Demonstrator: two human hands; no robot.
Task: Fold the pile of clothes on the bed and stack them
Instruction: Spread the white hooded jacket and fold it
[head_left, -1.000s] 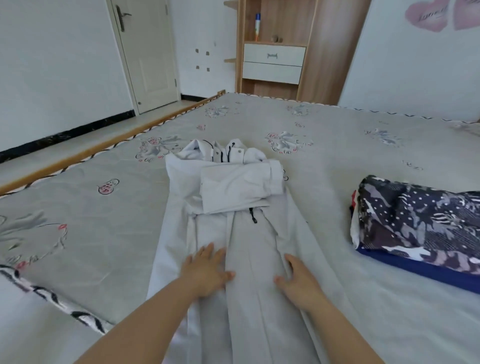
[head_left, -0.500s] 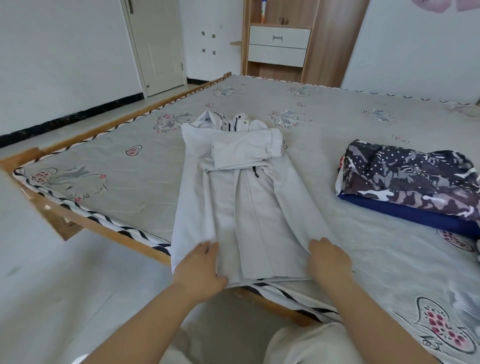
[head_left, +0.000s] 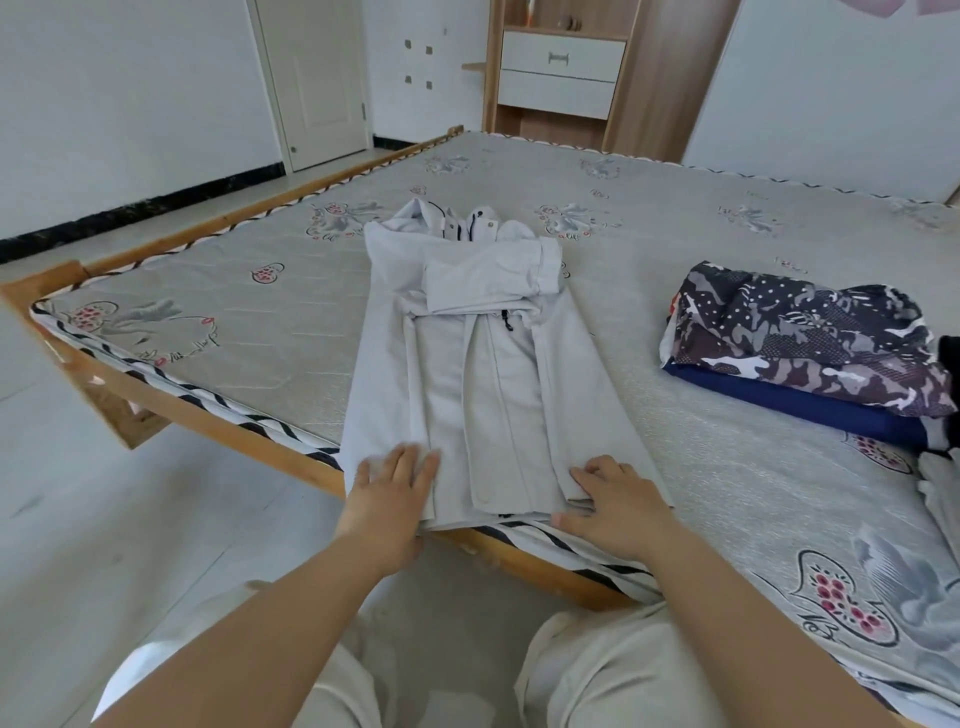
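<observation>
The jacket (head_left: 483, 364) is pale grey and lies in the middle of the frame on the bed (head_left: 249, 312). Its sides are folded in, so it makes one long strip. It runs from the hood at the top down to the hem at the near edge of the bed. A folded sleeve lies flat across the chest part. A small dark zip pull shows just under the sleeve.

The left hand (head_left: 389, 493) is at the lower middle of the frame, on the left corner of the hem. Its fingers are straight and lie flat on top of the cloth, with the thumb down at the edge of the hem. The right hand (head_left: 618, 506) is on the right corner of the hem. Its fingers bend down onto the cloth and its thumb lies along the hem edge. I cannot tell for sure if it pinches the cloth or just presses on it.

At the right of the frame sits a stack of folded clothes (head_left: 810, 348), well apart from the jacket. The top piece has a dark pattern with grey and white shapes, and a blue piece lies under it.

In the upper middle stands a wooden cabinet (head_left: 566, 73) with white drawers. A white door (head_left: 317, 78) is at the upper left.
</observation>
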